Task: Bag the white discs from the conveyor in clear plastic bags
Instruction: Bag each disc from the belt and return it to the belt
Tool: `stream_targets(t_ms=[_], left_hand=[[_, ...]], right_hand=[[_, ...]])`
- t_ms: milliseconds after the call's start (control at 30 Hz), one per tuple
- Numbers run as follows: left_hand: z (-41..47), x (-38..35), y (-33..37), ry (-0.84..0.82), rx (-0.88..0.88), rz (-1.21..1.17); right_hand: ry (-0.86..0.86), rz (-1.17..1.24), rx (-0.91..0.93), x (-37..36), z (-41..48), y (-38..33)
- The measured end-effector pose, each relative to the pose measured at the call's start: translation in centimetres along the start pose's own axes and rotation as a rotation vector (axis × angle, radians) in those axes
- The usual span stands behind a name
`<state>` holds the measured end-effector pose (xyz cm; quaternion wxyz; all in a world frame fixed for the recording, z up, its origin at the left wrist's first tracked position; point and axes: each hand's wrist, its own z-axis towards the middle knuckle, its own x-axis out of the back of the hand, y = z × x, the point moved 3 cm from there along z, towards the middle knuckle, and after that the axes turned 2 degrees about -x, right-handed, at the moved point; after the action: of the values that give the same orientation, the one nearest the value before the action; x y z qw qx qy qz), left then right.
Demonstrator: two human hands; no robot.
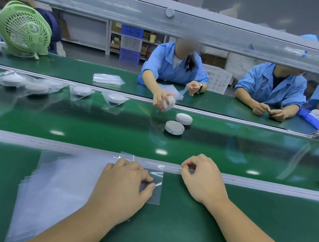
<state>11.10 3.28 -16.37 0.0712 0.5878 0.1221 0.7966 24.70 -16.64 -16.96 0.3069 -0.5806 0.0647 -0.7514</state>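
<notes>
Left hand (125,185) lies on the bag stack (55,178) on the near tabletop (180,235), thumb and forefinger pinching the top bag (155,197) at its right edge. Right hand (203,179) sits at the rail (268,185) with fingers curled; we cannot tell whether it grips film or nothing. Two bare discs (174,127) lie close together mid-belt (92,128), well apart from both hands. Bagged discs (37,87) lie further left on the belt. Risks as we judge them: the film is thin and clingy, so the pinch may lift two bags at once, or drag the fanned stack out of line. The bag mouth may not open with one hand, which stalls the step. If the belt is running, the discs may travel out of easy reach before the bag is ready. The worker (162,64) opposite reaches onto the same stretch of belt, so we may both go for one disc. A long reach over the rail could also sweep loose bags onto the belt.
</notes>
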Motion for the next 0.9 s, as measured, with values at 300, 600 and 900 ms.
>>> stream_targets(t_ms=[300, 600, 900], left_hand=[[0.0, 0.5, 0.0, -0.012, -0.002, 0.042], [0.6, 0.9, -0.8, 0.025, 0.018, -0.025], [1.0, 1.2, -1.2, 0.101, 0.057, -0.172]], right_hand=[[-0.058, -0.130, 0.081, -0.3, 0.4, -0.2], [-0.289, -0.387, 0.214, -5.5, 12.1, -6.5], [-0.119, -0.329, 0.219, -7.9, 15.5, -7.4]])
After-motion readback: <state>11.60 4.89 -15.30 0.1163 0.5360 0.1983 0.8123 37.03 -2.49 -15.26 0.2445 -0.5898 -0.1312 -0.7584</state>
